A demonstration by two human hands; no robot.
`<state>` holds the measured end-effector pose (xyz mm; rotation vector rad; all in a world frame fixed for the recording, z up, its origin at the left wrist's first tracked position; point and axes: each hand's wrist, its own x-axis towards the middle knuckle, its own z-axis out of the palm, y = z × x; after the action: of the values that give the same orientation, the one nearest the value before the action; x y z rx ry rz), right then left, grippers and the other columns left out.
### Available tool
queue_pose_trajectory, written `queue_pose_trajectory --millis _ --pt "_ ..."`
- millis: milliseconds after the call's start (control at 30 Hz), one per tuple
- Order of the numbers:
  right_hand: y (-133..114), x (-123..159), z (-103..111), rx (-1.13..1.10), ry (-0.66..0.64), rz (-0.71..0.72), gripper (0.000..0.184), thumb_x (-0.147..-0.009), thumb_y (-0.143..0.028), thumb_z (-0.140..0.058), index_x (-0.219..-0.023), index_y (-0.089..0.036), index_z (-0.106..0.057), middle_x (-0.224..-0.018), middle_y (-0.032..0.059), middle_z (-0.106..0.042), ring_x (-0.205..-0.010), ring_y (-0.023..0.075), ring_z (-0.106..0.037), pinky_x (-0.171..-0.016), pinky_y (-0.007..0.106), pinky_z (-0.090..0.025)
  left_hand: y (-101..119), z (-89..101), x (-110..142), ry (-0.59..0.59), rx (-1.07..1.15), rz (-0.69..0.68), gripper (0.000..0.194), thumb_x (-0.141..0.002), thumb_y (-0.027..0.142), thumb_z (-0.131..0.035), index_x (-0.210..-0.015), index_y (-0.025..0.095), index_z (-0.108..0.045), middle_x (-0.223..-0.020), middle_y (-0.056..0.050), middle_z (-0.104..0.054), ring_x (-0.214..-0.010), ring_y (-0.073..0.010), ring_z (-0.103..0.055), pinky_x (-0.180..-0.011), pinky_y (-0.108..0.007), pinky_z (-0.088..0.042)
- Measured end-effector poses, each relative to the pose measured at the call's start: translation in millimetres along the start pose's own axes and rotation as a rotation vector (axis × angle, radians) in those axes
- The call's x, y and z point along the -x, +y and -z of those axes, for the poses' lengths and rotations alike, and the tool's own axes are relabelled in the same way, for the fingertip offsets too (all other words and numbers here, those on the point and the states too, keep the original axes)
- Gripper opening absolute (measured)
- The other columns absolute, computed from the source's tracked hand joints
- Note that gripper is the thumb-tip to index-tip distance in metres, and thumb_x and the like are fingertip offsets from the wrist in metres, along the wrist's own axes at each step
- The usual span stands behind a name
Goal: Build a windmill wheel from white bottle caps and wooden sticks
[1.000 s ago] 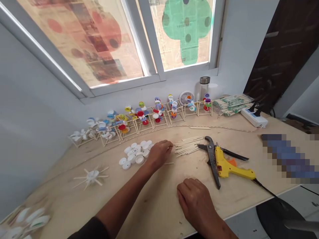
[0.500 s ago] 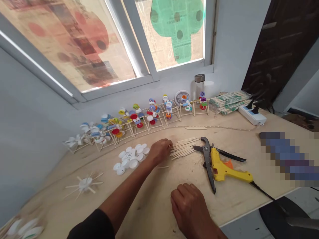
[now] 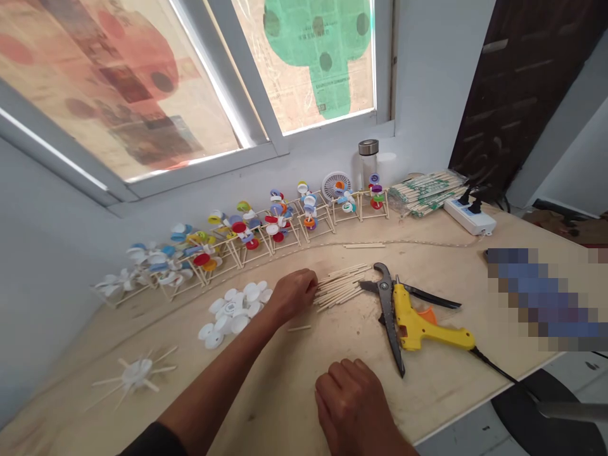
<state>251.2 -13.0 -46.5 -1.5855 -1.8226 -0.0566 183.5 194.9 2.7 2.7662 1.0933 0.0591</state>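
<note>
My left hand point(image 3: 295, 292) reaches across the table with its fingers closed at the left ends of a pile of thin wooden sticks point(image 3: 344, 285). Whether a stick is between the fingertips is hidden. Nearer the table's front edge, my right hand point(image 3: 354, 405) rests curled into a fist, its inside out of sight. White bottle caps point(image 3: 240, 324) lie in a heap to the left of my left wrist, and one loose short stick point(image 3: 299, 329) lies below that hand. Right of the pile are black-handled cutters point(image 3: 390, 323) and a yellow glue gun point(image 3: 418, 323).
Stick frames with coloured-cap wheels point(image 3: 244, 234) line the wall. A spoked cap wheel point(image 3: 137, 373) lies at left. Behind are a small fan point(image 3: 337, 188), a glass bottle point(image 3: 368, 166), bagged sticks point(image 3: 427, 190) and a power strip point(image 3: 470, 216). A cord point(image 3: 413, 242) crosses the table.
The camera view has shifted, so most things appear further left. My left hand stays at the stick ends and my right hand stays curled on the table.
</note>
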Motion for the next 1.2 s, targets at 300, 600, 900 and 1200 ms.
queue_pose_trajectory --millis 300,600,900,1200 --pt "0.3 -1.9 2.6 -0.013 -0.013 -0.002 0.014 -0.073 -0.009 -0.053 -0.067 -0.021 -0.047 -0.064 -0.0005 -0.054 -0.059 0.0154 -0.047 -0.057 0.031 -0.026 9.7 16.8 7.3 0.046 0.052 0.011 0.013 -0.076 0.015 -0.048 -0.074 0.02 -0.06 -0.068 -0.002 -0.065 -0.064 -0.0159 -0.059 -0.062 -0.026 -0.04" --pt "-1.2 -0.9 5.1 -0.038 -0.034 -0.027 0.014 -0.075 -0.009 -0.051 -0.068 -0.021 -0.047 -0.066 -0.0001 -0.055 -0.061 0.0158 -0.047 -0.058 0.031 -0.026 10.6 7.4 -2.3 -0.01 0.099 -0.012 0.026 -0.071 0.01 -0.047 -0.086 0.02 -0.066 -0.074 -0.002 -0.068 -0.068 -0.0157 -0.06 -0.064 -0.025 -0.042" --pt "-2.0 -2.0 7.5 -0.05 -0.032 -0.042 0.017 -0.078 -0.007 -0.048 -0.068 -0.021 -0.047 -0.065 -0.0002 -0.053 -0.061 0.0158 -0.045 -0.059 0.031 -0.025 9.8 8.0 -15.0 -0.101 0.138 0.013 0.02 -0.066 0.01 -0.049 -0.076 0.019 -0.064 -0.066 0.0 -0.064 -0.062 -0.0139 -0.057 -0.056 -0.022 -0.038" --pt "-2.3 -1.0 7.2 -0.067 -0.024 -0.043 0.016 -0.078 -0.008 -0.048 -0.068 -0.021 -0.048 -0.065 -0.0005 -0.053 -0.061 0.0159 -0.045 -0.06 0.031 -0.025 14.0 15.5 -22.7 -0.198 0.216 0.023 0.013 -0.063 0.012 -0.051 -0.066 0.018 -0.062 -0.061 0.001 -0.062 -0.06 -0.0137 -0.055 -0.055 -0.023 -0.037"
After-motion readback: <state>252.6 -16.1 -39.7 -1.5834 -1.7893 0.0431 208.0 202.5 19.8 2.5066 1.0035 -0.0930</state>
